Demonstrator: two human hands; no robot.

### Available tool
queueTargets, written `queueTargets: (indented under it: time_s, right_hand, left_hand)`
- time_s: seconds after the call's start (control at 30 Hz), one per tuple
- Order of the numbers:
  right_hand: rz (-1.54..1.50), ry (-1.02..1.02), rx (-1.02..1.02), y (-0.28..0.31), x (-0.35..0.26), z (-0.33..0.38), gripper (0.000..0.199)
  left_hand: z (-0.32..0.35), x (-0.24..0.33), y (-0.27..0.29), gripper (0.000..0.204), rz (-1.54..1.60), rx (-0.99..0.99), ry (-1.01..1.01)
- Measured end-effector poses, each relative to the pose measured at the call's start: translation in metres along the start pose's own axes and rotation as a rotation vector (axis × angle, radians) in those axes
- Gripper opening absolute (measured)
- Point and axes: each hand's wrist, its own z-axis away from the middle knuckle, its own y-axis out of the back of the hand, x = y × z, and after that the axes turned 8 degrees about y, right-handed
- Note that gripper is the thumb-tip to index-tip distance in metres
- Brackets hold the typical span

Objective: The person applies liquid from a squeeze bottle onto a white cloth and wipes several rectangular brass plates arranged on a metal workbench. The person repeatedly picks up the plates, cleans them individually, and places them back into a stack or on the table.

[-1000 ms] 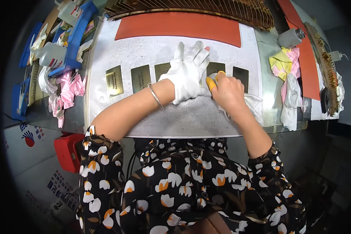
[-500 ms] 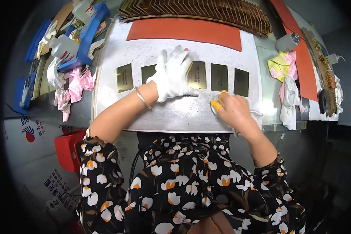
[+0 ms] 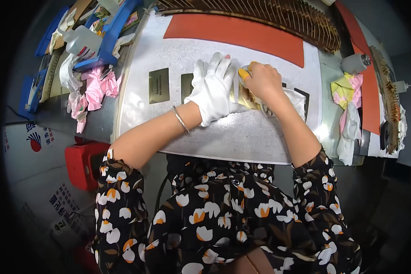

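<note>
Two hands at work on a row of brass-coloured plates on a speckled grey mat (image 3: 223,137) on the worktop. Left hand (image 3: 213,89), in a white glove, lies flat with fingers spread, pressing down on the middle plate (image 3: 247,97), probably to keep it from sliding. Right hand (image 3: 262,81), bare, is clenched around a small yellow tool (image 3: 243,73) with its tip at the far edge of that same plate, just beside the gloved fingertips. A white cloth (image 3: 297,98) lies under the right wrist, touching the plate row, likely to wipe with or to guard the surface.

Plates, counted: one fully clear at far left of the row (image 3: 159,85), one half hidden by the glove (image 3: 186,84), the one being worked, and one dark edge showing right of the cloth (image 3: 305,98); four visible at least, more may be covered.

One orange sheet (image 3: 235,32) lies on the far part of the mat. One long brown slotted rack (image 3: 278,16) runs along the far edge. One blue tray (image 3: 106,32) sits at far left with one clear plastic bottle (image 3: 80,41) beside it. Pink rags (image 3: 96,89) are bunched left of the mat, and a yellow, pink and white rag pile (image 3: 347,105) lies at right. One red box (image 3: 82,164) sits below the worktop at near left. One thin bracelet (image 3: 180,119) on the left wrist.
</note>
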Motion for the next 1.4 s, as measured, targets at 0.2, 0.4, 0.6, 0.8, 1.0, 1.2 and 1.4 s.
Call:
queueTargets:
  time_s: [0.2,0.4,0.6,0.8,1.0,1.2,1.4]
  right_hand:
    - [0.009,0.001,0.019,-0.009,-0.003,0.022,0.019]
    - [0.005,-0.007,0.035,-0.008,-0.016,0.047,0.023]
    - [-0.014,-0.018,0.019,-0.01,-0.021,0.075,0.028]
    - [0.008,0.029,-0.056,-0.013,-0.026,0.103,0.029]
    - [-0.025,0.094,-0.054,0.032,-0.043,0.075,0.031]
    - [-0.019,0.131,-0.04,-0.001,-0.043,-0.008,0.027]
    - [-0.01,0.102,-0.087,-0.014,-0.053,-0.024,0.024]
  left_hand:
    - [-0.003,-0.002,-0.002,0.09,0.064,0.021,-0.058]
    - [-0.006,-0.006,0.0,0.087,-0.049,-0.021,-0.14]
    - [-0.009,-0.008,0.005,0.101,-0.022,-0.066,-0.192]
    - [-0.001,-0.018,0.019,0.106,0.081,-0.1,-0.12]
    - [0.032,-0.043,0.026,0.093,-0.021,-0.013,-0.011]
    - [0.031,-0.042,0.02,0.094,-0.085,0.017,0.027]
    - [0.028,-0.044,0.019,0.097,0.03,-0.004,0.099]
